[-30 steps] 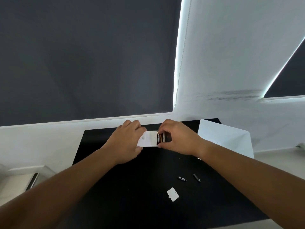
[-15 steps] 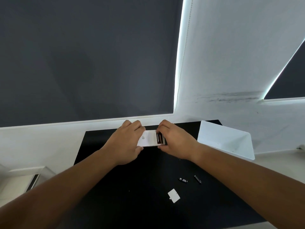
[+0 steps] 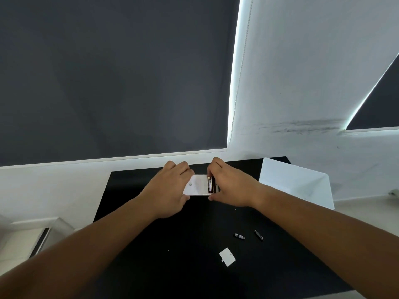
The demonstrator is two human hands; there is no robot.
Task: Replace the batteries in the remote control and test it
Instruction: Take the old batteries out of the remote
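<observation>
A white remote control [image 3: 197,187] lies back-side up over the far part of the black mat [image 3: 172,266]. My left hand [image 3: 170,190] grips its left end. My right hand [image 3: 232,186] holds the right end, fingers curled over the open compartment, where dark batteries [image 3: 211,184] with gold bands sit. The white battery cover [image 3: 227,256] lies loose on the mat nearer to me. Two small dark batteries [image 3: 239,236] [image 3: 258,235] lie on the mat to the right of centre.
A white tray-like sheet [image 3: 302,186] stands at the mat's far right corner. A white box edge [image 3: 43,231] shows at the lower left. Behind the mat rise a white wall and a dark window blind.
My right hand has closed in further over the battery compartment, covering more of it. The left hand keeps its grip on the remote. The loose batteries and cover have not moved.
</observation>
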